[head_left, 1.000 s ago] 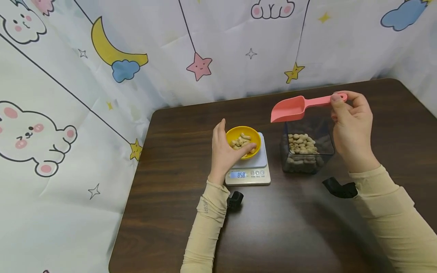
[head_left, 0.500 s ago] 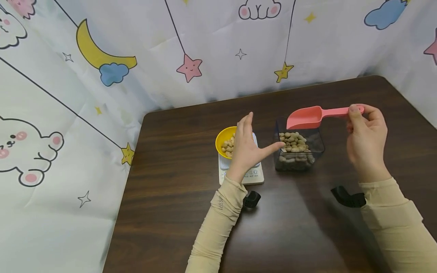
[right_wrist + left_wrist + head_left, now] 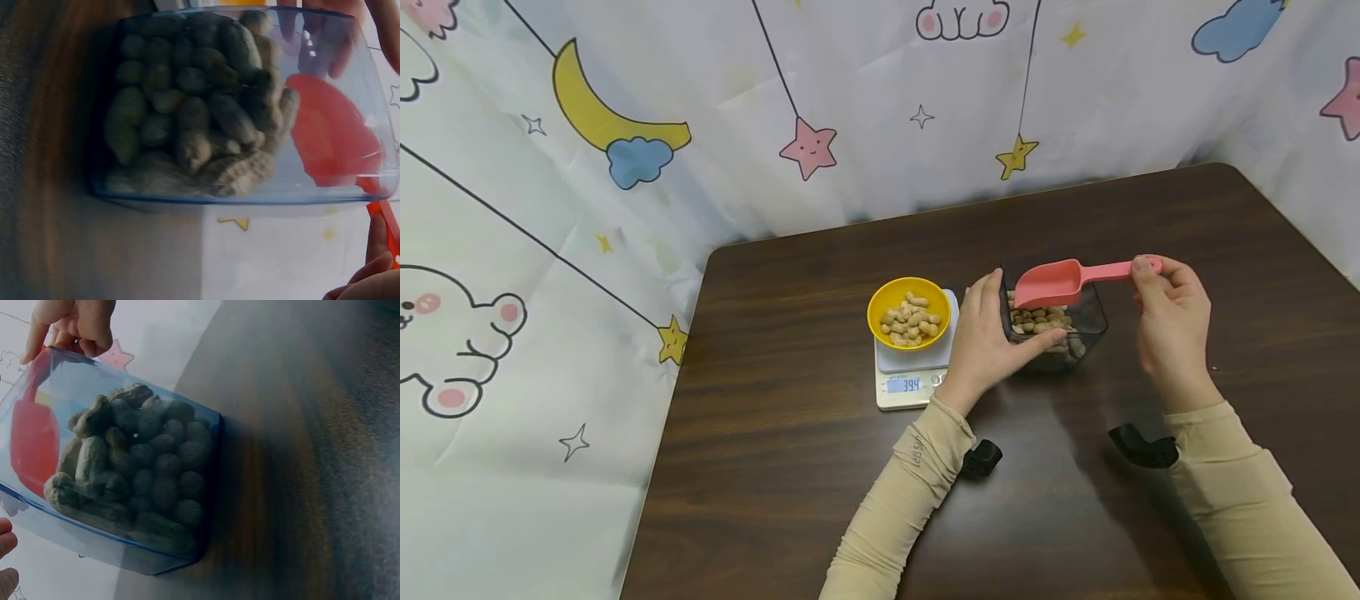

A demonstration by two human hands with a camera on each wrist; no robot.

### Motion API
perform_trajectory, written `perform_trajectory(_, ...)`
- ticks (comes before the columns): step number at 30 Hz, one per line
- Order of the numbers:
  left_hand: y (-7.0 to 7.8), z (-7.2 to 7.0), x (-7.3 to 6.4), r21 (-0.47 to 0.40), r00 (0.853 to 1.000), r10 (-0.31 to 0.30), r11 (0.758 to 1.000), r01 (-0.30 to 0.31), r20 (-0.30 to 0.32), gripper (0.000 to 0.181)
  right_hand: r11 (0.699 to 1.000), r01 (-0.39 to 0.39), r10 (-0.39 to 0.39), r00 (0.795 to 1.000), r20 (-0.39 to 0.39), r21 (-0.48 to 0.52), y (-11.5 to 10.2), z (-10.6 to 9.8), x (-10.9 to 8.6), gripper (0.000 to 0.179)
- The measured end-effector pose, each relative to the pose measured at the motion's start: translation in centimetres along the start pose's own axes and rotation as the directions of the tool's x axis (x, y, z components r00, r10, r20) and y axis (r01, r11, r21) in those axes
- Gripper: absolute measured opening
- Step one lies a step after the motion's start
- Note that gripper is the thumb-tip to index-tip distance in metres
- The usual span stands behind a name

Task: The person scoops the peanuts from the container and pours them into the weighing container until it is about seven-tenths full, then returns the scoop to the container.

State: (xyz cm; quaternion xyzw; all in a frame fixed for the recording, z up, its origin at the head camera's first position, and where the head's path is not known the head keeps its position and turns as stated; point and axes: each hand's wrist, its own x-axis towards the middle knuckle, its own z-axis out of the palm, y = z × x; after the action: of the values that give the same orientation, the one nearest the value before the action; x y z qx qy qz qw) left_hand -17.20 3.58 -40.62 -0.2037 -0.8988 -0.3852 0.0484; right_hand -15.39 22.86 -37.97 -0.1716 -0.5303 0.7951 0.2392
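Observation:
My right hand (image 3: 1176, 333) pinches the end of a pink scoop's handle. The scoop (image 3: 1051, 283) dips its blade inside the top of a clear dark-tinted square container (image 3: 1096, 323), above the peanuts (image 3: 194, 119) in it. At the container's left side is my left hand (image 3: 988, 346), fingers straight along the left wall and thumb stretched across the near side. Further left, a yellow bowl (image 3: 887, 293) with unshelled peanuts (image 3: 910, 321) sits on a white kitchen scale (image 3: 891, 398), whose display reads 39.4. In the left wrist view the scoop blade (image 3: 34, 444) shows through the wall.
Everything stands on a dark wood-grain table (image 3: 775, 417). A pale curtain (image 3: 865, 75) with cartoon prints hangs behind and to the left. Black wrist-worn pieces (image 3: 983, 458) jut from both sleeves. A tiny speck (image 3: 1215, 367) lies on the table right of the right hand.
My left hand has moved right, from the yellow bowl to the container. The right hand has lowered the scoop into the container's top. The scale reading went from 85.8 to 39.4.

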Motion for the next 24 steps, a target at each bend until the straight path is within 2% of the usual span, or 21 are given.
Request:
perform_trajectory(5,-0.3,0.4,-0.1,-0.008,1.0,-0.024,1.0,0.024,0.01,0.096,0.995,-0.014,0.015,1.0,0.006,-0.094,1.0,-0.2,0.0,0.017)
perform_trajectory(8,-0.4,0.5,-0.1,-0.014,0.999,-0.036,0.999,0.037,0.021,0.095,0.997,-0.022,0.024,1.0,0.017,-0.074,1.4,-0.2,-0.1,0.017)
perform_trajectory(16,-0.6,0.6,0.0,-0.014,0.999,-0.035,0.999,0.036,0.02,0.093,0.999,0.021,-0.02,0.999,0.041,-0.031,1.9,-0.1,-0.1,0.017)
perform_trajectory(24,-0.9,0.8,0.1,-0.023,0.999,-0.029,0.999,0.029,0.02,0.094,1.0,-0.023,0.022,0.998,0.063,0.016,1.7,-0.2,0.1,0.019)
